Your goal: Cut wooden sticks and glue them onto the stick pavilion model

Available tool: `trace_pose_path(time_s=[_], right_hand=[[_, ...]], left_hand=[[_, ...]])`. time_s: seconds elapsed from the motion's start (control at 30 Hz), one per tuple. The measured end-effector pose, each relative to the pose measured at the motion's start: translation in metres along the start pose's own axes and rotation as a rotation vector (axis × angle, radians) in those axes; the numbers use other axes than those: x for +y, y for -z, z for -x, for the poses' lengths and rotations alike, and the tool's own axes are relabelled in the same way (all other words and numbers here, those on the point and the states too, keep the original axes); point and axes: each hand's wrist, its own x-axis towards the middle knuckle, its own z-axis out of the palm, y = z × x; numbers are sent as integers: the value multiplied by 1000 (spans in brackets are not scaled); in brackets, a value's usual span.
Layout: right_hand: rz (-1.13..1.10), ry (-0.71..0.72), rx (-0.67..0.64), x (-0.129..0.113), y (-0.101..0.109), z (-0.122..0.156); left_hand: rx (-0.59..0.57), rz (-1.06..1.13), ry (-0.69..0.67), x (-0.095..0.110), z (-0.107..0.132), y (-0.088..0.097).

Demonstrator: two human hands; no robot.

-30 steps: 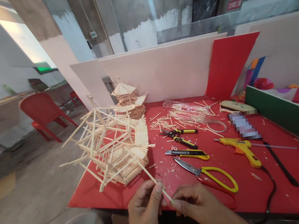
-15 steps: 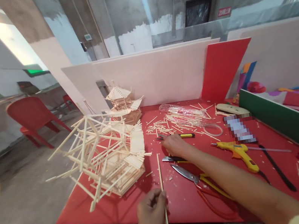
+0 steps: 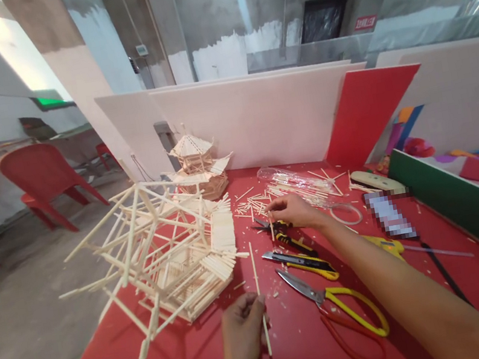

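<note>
Near the front edge of the table, my left hand [image 3: 242, 329] pinches a long thin wooden stick [image 3: 254, 269] that stands nearly upright in view. My right hand [image 3: 294, 210] reaches forward and holds a short wooden stick [image 3: 272, 232] between its fingertips, pointing down. Under that hand lie pliers with black-and-yellow handles [image 3: 295, 244]. A yellow utility knife [image 3: 304, 265] and large scissors with red and yellow handles [image 3: 319, 298] lie nearer to me. To the left stands an open stick framework [image 3: 154, 249] with slatted roof parts.
A small stick pagoda [image 3: 194, 162] stands at the back, beside loose sticks [image 3: 255, 204] and a clear plastic bag [image 3: 294, 179]. On the right lie a yellow glue gun [image 3: 386, 245], a blurred-out flat object [image 3: 390, 215] and a green board [image 3: 454, 201]. White panels [image 3: 252, 119] close off the rear.
My right hand has lifted away from the pliers area and now has a short stick in its fingertips. The utility knife and scissors show more fully. My left hand keeps its stick.
</note>
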Motion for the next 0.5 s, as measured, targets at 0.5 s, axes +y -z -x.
trace_pose_path(time_s=[0.5], right_hand=[[-422,47,-3,-45,-59,87]], left_hand=[[-195,208,2,26,25,-13]])
